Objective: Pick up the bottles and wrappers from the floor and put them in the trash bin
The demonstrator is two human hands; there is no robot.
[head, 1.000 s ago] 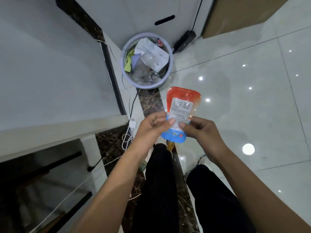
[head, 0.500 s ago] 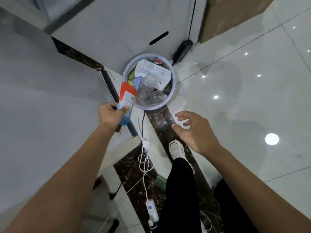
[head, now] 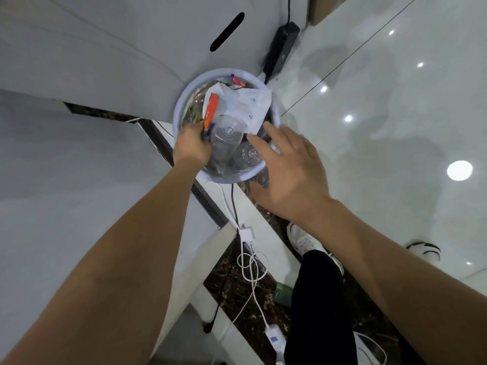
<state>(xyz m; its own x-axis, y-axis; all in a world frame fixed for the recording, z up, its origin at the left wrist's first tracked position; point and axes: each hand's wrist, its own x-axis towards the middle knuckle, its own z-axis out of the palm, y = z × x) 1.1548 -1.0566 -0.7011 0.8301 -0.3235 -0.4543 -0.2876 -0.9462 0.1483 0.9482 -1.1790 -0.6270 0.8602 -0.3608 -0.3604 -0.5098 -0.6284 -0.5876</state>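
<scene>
A round pale-blue trash bin (head: 184, 101) stands on the floor against a white cabinet. It holds clear plastic bottles (head: 226, 137), a white paper bag (head: 247, 106) and other wrappers. My left hand (head: 191, 144) is inside the bin's left side and grips the orange and blue pouch (head: 211, 110), which stands on edge among the rubbish. My right hand (head: 290, 167) hovers over the bin's near right rim with fingers spread, holding nothing.
A black power strip (head: 280, 48) lies behind the bin. White cables and a charger (head: 246, 233) trail along the dark marble strip near my feet. A white desk surface (head: 66, 193) fills the left. Glossy white tiles (head: 395, 127) spread to the right.
My left hand has carried the pouch from beside the bin into it. My right hand has moved forward over the bin's rim. The view has come closer to the bin.
</scene>
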